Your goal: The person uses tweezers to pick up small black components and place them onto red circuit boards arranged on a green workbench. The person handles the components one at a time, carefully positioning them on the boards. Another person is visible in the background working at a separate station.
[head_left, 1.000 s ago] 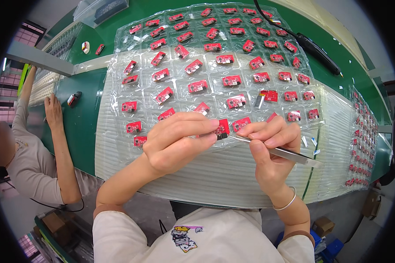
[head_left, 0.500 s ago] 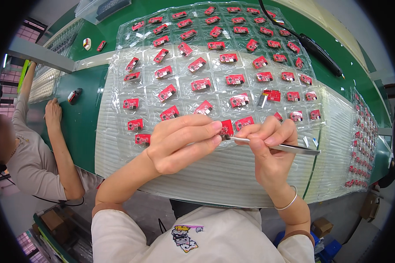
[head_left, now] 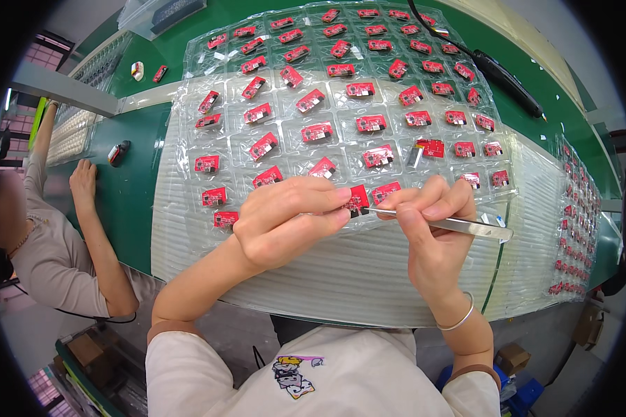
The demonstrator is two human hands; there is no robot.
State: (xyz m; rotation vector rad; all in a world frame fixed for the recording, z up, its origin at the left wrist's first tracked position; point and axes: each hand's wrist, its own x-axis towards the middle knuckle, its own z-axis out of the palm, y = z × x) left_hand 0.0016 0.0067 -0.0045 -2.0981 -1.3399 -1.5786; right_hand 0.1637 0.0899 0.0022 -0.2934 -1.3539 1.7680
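Between the fingertips of my left hand is a small red circuit board with a dark part at its lower corner. My right hand pinches metal tweezers, whose tips meet that dark part from the right. Whether the tips grip it or only touch it is too small to tell. Beneath and beyond my hands spreads a clear plastic tray, its compartments holding several similar red boards. One board in it lies beside a silvery piece.
A black-handled tool with a cable lies at the far right. Another tray of red boards stands along the right edge. At left, a person's hand rests on the green table near a small dark object.
My right hand and the tweezers have turned slightly, with the handle end shifting right. The red board has tilted a little in my left fingers, which stay nearly in place.
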